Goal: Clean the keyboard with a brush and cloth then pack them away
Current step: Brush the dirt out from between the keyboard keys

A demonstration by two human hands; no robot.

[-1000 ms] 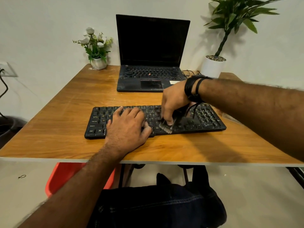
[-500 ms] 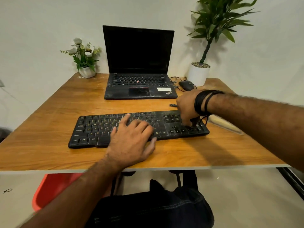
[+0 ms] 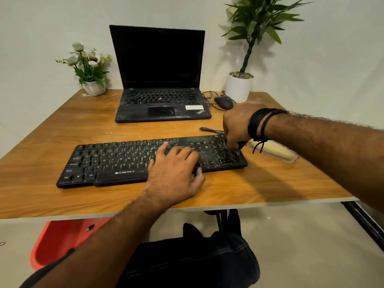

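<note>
The black keyboard (image 3: 133,161) lay flat on the wooden table (image 3: 62,129), under both hands, its long side running from beyond the left hand to just past the right. The left hand (image 3: 176,173) rested palm down on its right-of-centre keys, fingers loosely spread and straight, the thumb at the front edge. The right hand (image 3: 236,125) hovered over the number pad at the far right end, fingers curled downward and pinching a small brush (image 3: 235,148); only a dark, blurred tip showed below the fingers, so its handle and bristles could not be told apart. Beneath the right wrist, with its black bands (image 3: 259,125), a pale flat object (image 3: 276,151) lay on the table, half covered by the forearm; whether it was the cloth or a case could not be told. The spacebar, just left of the left hand, read "ZEBRONICS"; the key legends were mostly too small to read. Beyond both hands stood an open laptop (image 3: 160,75) with a dark screen, a slanted "ThinkPad" mark and a white sticker, its writing illegible, on the palm rest. Beyond the right hand sat a black mouse (image 3: 224,102) with its cable, and a potted plant (image 3: 239,86), its top cut off. Beyond the left hand stood a small flower pot (image 3: 94,87).
</note>
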